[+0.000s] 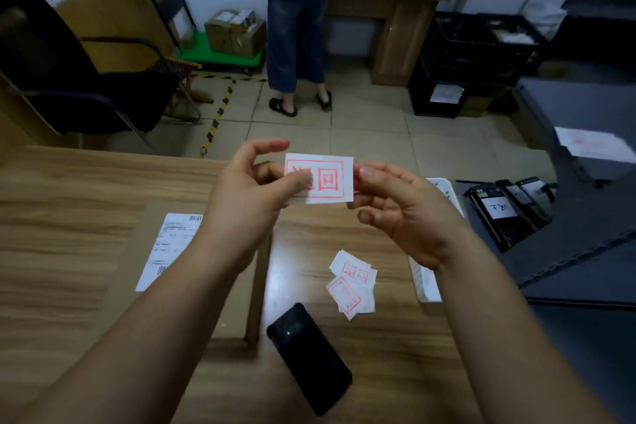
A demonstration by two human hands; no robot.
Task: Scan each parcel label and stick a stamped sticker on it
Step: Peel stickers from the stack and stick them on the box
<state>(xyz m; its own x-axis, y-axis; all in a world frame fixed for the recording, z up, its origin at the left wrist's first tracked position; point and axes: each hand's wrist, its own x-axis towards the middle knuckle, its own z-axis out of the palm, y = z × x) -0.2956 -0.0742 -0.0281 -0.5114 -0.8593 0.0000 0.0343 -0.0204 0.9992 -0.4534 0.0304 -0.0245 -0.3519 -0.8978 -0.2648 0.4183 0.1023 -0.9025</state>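
both hands, left hand (254,182) and right hand (395,203), pinching stamped sticker (325,179) above parcel (192,251); risk: backing peel tears or sticker curls, sticks to fingers

The worktop (86,189) is smooth wood with brown stripes. The sticker (327,179) is thin white paper with red ink, and the parcel (137,286) is dull brown cardboard with a paper label (168,248). The phone (309,358) looks black and a bit shiny.

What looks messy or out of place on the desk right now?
Only the spare stamped stickers: they lie in a loose, overlapping, skewed heap beside the black phone. Nothing looks spilled or damaged.
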